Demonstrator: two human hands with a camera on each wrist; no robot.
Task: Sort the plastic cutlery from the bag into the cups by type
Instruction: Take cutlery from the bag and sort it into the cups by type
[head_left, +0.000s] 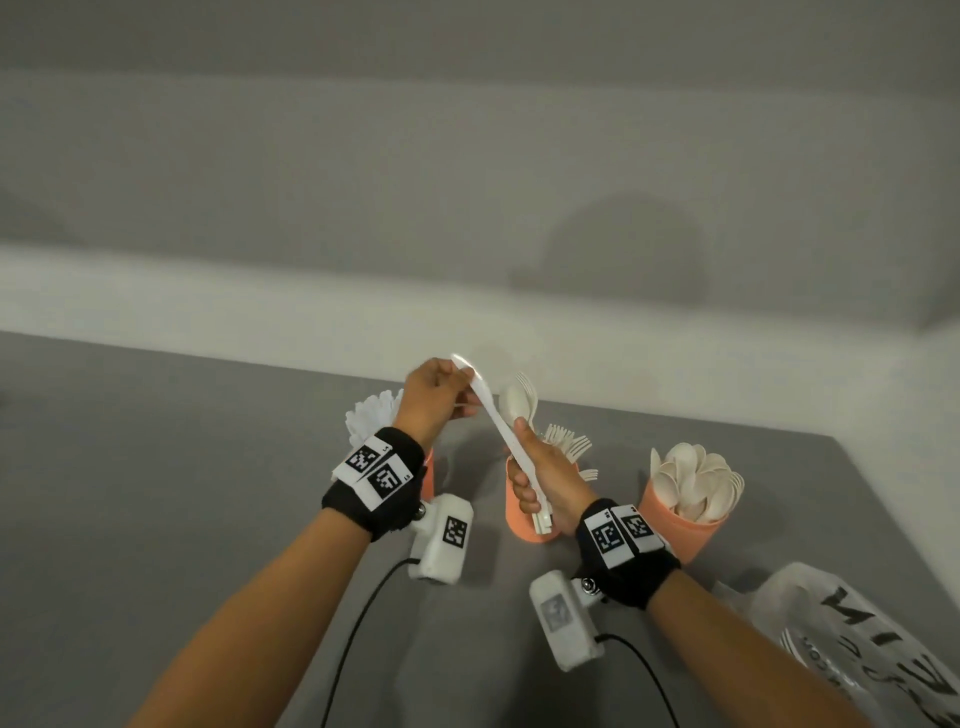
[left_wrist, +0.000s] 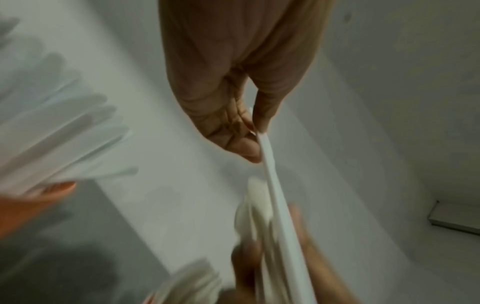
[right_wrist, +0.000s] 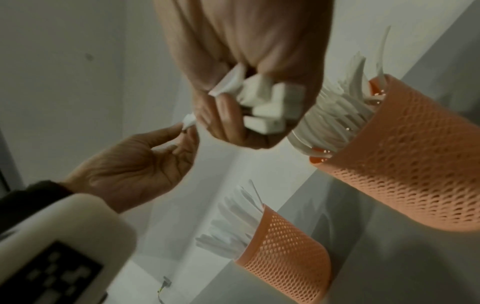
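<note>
My left hand (head_left: 464, 388) pinches the upper tip of a white plastic knife (head_left: 500, 428) between thumb and fingers (left_wrist: 249, 150). The knife's lower end lies in my right hand (head_left: 525, 470), which grips a bundle of white cutlery (right_wrist: 270, 107) by the handles; spoon bowls and a fork (head_left: 519, 400) stick out above the fist. Three orange mesh cups stand behind the hands: the knife cup (right_wrist: 288, 253) on the left, half hidden by my left wrist, the fork cup (head_left: 519, 517) in the middle, the spoon cup (head_left: 680, 525) on the right.
A clear plastic bag (head_left: 857, 639) with black lettering lies at the lower right of the grey table (head_left: 182, 467). A white wall runs close behind the cups. Black cables trail from both wrist cameras toward me.
</note>
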